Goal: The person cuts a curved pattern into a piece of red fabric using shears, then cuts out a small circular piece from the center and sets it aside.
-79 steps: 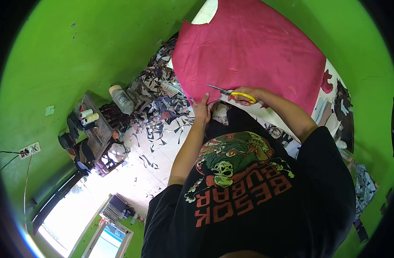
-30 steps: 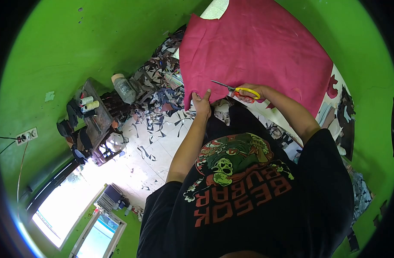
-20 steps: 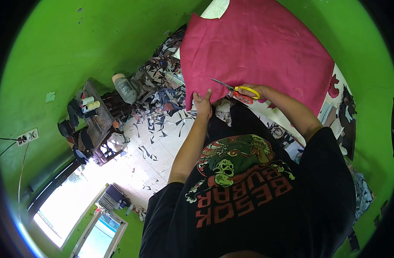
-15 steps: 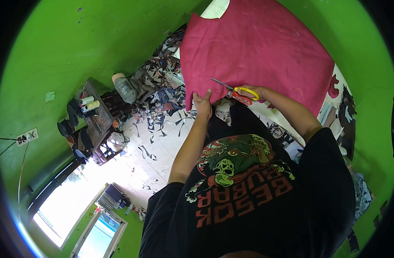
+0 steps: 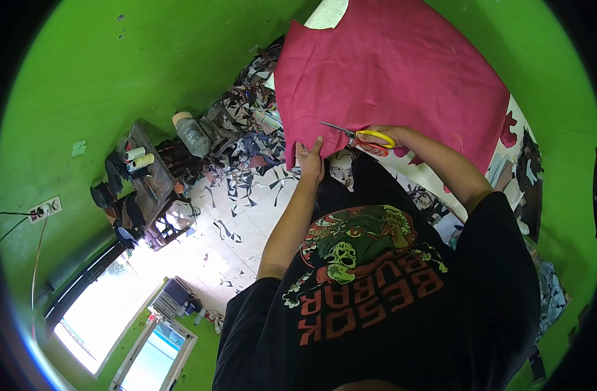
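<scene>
A large sheet of dark pink leather or similar material (image 5: 390, 72) spreads out before me. My left hand (image 5: 309, 159) pinches its near edge at the lower left corner, thumb on top. In my right hand (image 5: 391, 135) is a pair of scissors (image 5: 375, 139) with one yellow and one red handle, gripped by the loops. One blade lies over the sheet, pointing left toward my left hand. The lower blade is mostly hidden beneath the material. Small cut-outs notch the sheet's near edge close to my right wrist.
Dark offcuts (image 5: 246, 140) are heaped left of the sheet and scattered over the tiled floor (image 5: 249, 221). A small bench (image 5: 152, 179) carries thread spools (image 5: 139, 161), beside a large jar (image 5: 193, 137). More scraps (image 5: 530, 173) lie at right by the green wall.
The scissors' handles and my right hand have shifted slightly to the right. My left hand keeps its hold on the edge. The whole view has moved a little.
</scene>
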A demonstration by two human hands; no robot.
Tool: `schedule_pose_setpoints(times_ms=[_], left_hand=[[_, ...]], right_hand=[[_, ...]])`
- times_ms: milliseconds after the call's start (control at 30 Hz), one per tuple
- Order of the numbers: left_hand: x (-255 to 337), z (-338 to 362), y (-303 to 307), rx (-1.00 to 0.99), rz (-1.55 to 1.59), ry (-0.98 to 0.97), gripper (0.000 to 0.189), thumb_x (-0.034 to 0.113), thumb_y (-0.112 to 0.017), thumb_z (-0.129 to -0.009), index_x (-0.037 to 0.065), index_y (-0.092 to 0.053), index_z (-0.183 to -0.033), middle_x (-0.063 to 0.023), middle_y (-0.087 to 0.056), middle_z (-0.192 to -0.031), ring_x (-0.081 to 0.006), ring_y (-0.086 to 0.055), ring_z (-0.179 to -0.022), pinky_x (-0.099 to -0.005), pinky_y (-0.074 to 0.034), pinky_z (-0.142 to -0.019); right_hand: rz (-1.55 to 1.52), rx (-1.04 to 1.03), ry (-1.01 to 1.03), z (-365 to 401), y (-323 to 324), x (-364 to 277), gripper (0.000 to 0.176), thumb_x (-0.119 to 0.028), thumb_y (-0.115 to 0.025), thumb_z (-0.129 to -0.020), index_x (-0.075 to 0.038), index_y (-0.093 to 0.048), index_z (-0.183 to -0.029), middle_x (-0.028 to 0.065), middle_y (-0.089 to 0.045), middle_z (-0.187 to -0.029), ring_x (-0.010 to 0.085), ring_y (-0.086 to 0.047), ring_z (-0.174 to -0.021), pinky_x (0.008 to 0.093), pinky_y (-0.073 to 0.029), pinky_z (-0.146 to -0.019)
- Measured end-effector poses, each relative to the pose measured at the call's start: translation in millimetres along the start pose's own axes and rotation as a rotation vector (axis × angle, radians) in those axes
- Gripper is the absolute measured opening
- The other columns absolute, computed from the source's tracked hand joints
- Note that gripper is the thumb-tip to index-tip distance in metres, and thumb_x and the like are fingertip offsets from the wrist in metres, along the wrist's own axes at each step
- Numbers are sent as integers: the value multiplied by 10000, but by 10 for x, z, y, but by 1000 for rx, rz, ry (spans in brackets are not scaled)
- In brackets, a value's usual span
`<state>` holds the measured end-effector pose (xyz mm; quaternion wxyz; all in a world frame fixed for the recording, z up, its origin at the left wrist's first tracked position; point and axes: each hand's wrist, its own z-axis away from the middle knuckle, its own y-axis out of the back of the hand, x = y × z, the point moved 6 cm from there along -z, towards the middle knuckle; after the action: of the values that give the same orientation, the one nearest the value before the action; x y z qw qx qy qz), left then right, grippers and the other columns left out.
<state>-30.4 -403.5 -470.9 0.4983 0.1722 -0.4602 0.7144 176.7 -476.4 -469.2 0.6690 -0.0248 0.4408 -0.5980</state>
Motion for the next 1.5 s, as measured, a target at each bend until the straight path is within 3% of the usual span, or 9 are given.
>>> schedule_pose_setpoints(times_ms=[233, 367, 433, 667, 833, 933, 1167, 1333, 1500], left_hand=[[51, 39, -141, -32, 49, 67, 629, -21, -710, -854, 52, -388, -1389, -129, -512, -1364, -258, -523, -1255, -420, -437, -1085], [24, 34, -125, -49, 46, 77, 637, -17, -721, -847, 62, -395, -1387, -124, -534, -1341, -260, -561, -1214, -412, -469, -1055], [75, 77, -203, -61, 46, 68, 659, -21, -733, -835, 65, -389, -1391, -122, -534, -1340, -260, -567, -1207, -412, -476, -1048], [67, 93, -314, -42, -88, 138, 831, -24, -792, -774, 3, -283, -1431, -171, -517, -1330, -272, -575, -1188, -406, -488, -1023], [36, 16, -183, -14, -232, 79, 809, 2, -815, -760, -54, -300, -1381, -185, -533, -1289, -269, -587, -1157, -381, -488, -1009], [112, 65, -241, 18, -323, 61, 777, 9, -820, -757, -58, -330, -1355, -186, -543, -1271, -262, -592, -1139, -369, -491, -997], [152, 56, -242, 30, -471, 45, 762, 43, -841, -746, -61, -361, -1328, -186, -553, -1260, -254, -599, -1123, -356, -502, -974], [168, 55, -271, 4, -415, 74, 761, 55, -853, -734, -59, -375, -1315, -185, -576, -1236, -257, -611, -1111, -365, -501, -977], [136, 21, -227, -56, -381, 141, 724, 40, -835, -752, -30, -396, -1324, -167, -600, -1229, -261, -620, -1106, -371, -509, -969]], right_hand=[[261, 0, 302, -34, -42, -58, 545, -612, -426, -993, -84, -558, -964, -24, -486, -640, 72, -480, -521, 236, -417, -473], [213, -29, 207, -49, -29, -40, 518, -614, -461, -980, -110, -561, -916, -17, -521, -682, 73, -517, -582, 240, -429, -509], [-62, 74, 84, 91, -187, -157, 489, -599, -517, -964, -116, -554, -898, -15, -533, -704, 75, -513, -588, 246, -416, -507], [-102, 28, 107, -5, -93, -165, 489, -580, -581, -938, -92, -570, -970, -17, -523, -687, 74, -494, -545, 243, -389, -487], [-30, 67, -36, 123, -93, -228, 590, -565, -593, -936, -8, -571, -1127, -21, -468, -605, 68, -445, -464, 240, -359, -394], [-110, 23, 34, 74, -87, -206, 635, -568, -586, -938, 24, -547, -1166, -21, -458, -596, 68, -433, -440, 235, -347, -358], [-126, 74, 61, -82, -2, -33, 602, -560, -585, -944, 20, -560, -1105, -35, -432, -586, 58, -409, -428, 234, -342, -365], [16, 86, 65, -47, -61, -93, 465, -545, -618, -934, -84, -580, -984, -48, -421, -554, 54, -410, -425, 229, -335, -369], [31, 58, 48, -9, -21, -83, 462, -560, -593, -942, -100, -585, -977, -34, -448, -557, 60, -437, -427, 235, -348, -366]])
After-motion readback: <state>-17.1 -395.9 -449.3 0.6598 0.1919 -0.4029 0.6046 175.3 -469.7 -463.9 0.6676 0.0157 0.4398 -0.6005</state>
